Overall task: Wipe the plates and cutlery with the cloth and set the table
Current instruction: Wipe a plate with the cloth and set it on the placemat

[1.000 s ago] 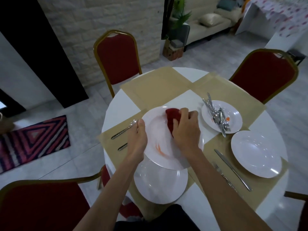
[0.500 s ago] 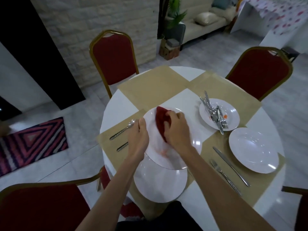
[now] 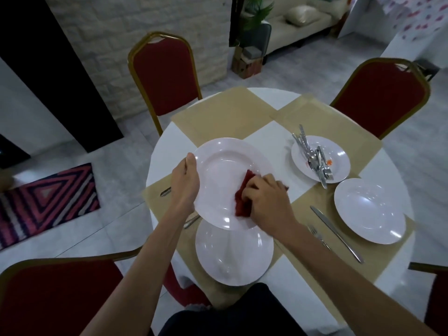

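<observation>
My left hand (image 3: pixel 185 184) grips the left rim of a large white plate (image 3: pixel 221 166), held tilted above the table. My right hand (image 3: pixel 266 202) presses a dark red cloth (image 3: pixel 243 200) onto the plate's lower right part. Under it a second white plate (image 3: pixel 234 255) lies on a beige placemat (image 3: pixel 284 267) at the near edge. A small plate (image 3: pixel 339 156) farther right carries several pieces of cutlery (image 3: pixel 315 158) and an orange smear. Another white plate (image 3: pixel 369 210) lies at the right, with a knife (image 3: pixel 337 234) and a fork (image 3: pixel 317 236) beside it.
The round white table (image 3: pixel 274 139) has beige placemats at each seat. Cutlery handles (image 3: pixel 165 191) show left of my left hand. Red chairs with gold frames stand at the far left (image 3: pixel 161 73), far right (image 3: pixel 380 95) and near left (image 3: pixel 55 299). A patterned rug (image 3: pixel 46 200) lies on the floor.
My right hand has dragged the cloth from the plate's upper middle down to its lower right. The orange smear on the held plate is gone. My left hand has kept its hold on the rim.
</observation>
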Available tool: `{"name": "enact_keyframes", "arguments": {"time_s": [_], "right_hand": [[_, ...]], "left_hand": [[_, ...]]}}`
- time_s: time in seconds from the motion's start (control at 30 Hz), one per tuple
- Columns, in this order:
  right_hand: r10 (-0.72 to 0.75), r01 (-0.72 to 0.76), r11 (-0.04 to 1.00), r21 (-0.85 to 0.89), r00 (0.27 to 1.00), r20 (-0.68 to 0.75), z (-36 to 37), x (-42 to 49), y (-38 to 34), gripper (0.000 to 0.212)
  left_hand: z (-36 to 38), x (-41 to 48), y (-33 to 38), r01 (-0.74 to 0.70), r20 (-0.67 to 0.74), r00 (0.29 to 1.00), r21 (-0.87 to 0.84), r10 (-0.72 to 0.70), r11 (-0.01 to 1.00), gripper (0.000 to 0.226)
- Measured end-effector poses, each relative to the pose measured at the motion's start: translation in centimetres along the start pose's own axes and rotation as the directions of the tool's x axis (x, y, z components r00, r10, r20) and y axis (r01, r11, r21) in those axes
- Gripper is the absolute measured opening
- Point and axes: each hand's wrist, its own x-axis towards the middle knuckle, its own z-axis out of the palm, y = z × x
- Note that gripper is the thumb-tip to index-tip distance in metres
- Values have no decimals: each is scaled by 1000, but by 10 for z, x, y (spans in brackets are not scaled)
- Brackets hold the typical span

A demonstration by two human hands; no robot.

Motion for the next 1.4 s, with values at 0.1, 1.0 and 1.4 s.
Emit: {"name": "enact_keyframes", "arguments": {"time_s": [0.1,1.0,1.4], "right_hand": [[10,-19,978,208,999,46,4,-23,-49,39],[272,-265,962,-65,947,171,-14,-12,-26,44],[385,-383,892,239,922,38,18,25,-18,55]], "left_hand": [[8,0,-6,24,-54,998,4,-23,1000,55],[21,-11,-2,-120,-70,990,81,126,989,45],[46,-21,-4,-156,-19,987,127,160,980,52]]}}
